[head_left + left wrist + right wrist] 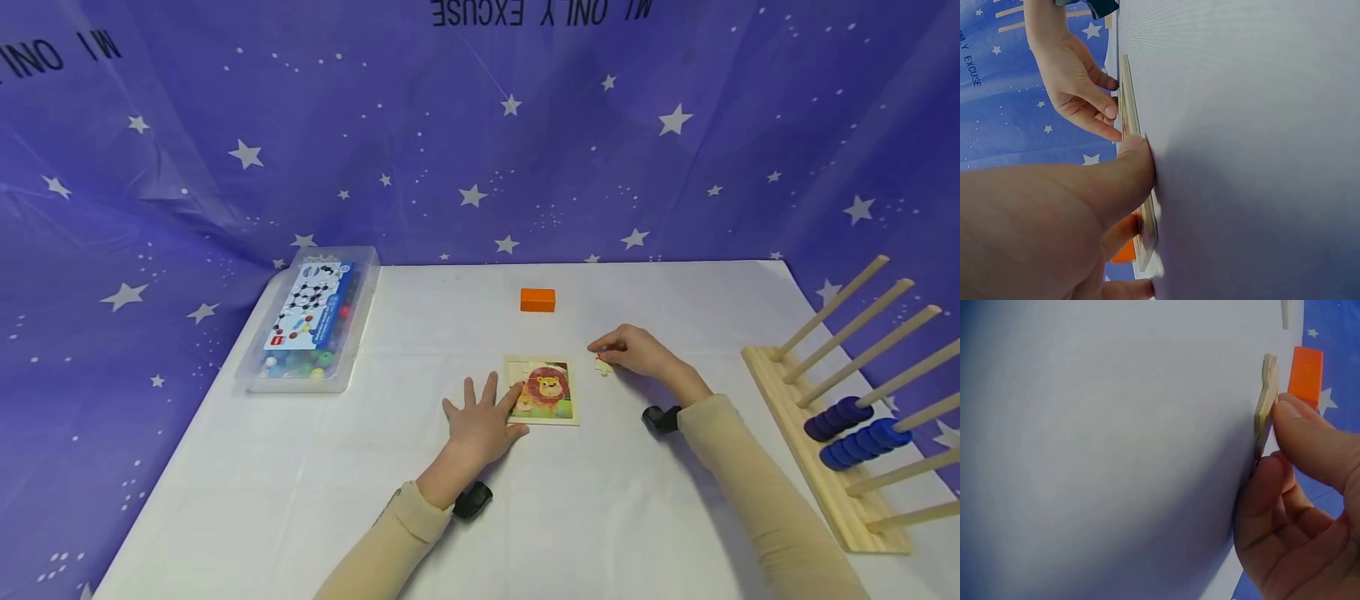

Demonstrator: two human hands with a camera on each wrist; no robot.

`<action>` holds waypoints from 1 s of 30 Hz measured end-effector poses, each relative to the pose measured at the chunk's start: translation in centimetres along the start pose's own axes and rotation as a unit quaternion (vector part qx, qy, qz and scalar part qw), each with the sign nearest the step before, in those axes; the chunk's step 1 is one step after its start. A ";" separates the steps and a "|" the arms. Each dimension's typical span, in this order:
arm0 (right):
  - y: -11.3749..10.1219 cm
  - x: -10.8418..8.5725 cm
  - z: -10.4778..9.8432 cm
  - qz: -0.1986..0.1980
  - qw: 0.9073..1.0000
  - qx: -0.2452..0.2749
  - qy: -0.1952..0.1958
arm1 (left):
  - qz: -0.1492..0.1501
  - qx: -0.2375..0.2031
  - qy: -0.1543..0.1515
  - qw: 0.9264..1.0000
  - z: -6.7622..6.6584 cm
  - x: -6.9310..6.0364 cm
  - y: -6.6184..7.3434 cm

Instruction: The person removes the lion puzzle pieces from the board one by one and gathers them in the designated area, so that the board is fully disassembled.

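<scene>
A square wooden puzzle board (550,393) with a lion picture lies mid-table. The left hand (480,427) rests at its left side, fingers spread, one finger on the picture; in the left wrist view the thumb of the left hand (1085,200) lies against the board's edge (1129,94). Right of the board, the right hand (637,352) pinches a small pale puzzle piece (603,367) just above or on the table. In the right wrist view, the piece (1265,403) is tilted on edge between the thumb and fingers of the right hand (1310,506).
An orange block (537,300) lies behind the board. A clear plastic case (307,321) of coloured balls stands at the back left. On the right is a wooden rack (825,450) with upright pegs, two of which carry purple and blue rings. Starry purple cloth hangs behind the white table.
</scene>
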State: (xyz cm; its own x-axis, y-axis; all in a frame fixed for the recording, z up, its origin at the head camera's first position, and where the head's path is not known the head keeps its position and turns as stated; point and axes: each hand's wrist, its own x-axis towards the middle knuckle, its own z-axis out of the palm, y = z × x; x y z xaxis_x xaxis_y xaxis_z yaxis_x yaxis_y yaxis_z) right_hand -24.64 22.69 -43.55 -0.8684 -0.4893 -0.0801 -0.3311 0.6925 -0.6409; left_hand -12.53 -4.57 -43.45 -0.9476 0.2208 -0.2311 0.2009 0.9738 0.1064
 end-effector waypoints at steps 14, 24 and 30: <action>-3.3 1.5 1.0 -0.048 0.997 -0.061 -0.031 | -0.004 0.003 -0.007 1.000 -0.2 0.0 0.2; -6.7 4.3 2.0 -0.143 0.956 -0.106 -0.235 | -0.004 0.015 -0.007 1.000 -0.2 0.2 0.3; -6.7 5.2 2.1 -0.133 0.951 -0.121 -0.253 | -0.005 0.018 -0.008 1.000 0.0 0.2 0.2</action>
State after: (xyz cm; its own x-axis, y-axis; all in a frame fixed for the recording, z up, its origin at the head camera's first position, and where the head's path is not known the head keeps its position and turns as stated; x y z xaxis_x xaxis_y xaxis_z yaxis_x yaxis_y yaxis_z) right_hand -26.14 14.41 -41.32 -0.4731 -0.8144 -0.3359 -0.6428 0.5799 -0.5005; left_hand -12.71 -4.34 -43.45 -0.9455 0.2109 -0.2481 0.1997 0.9774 0.0697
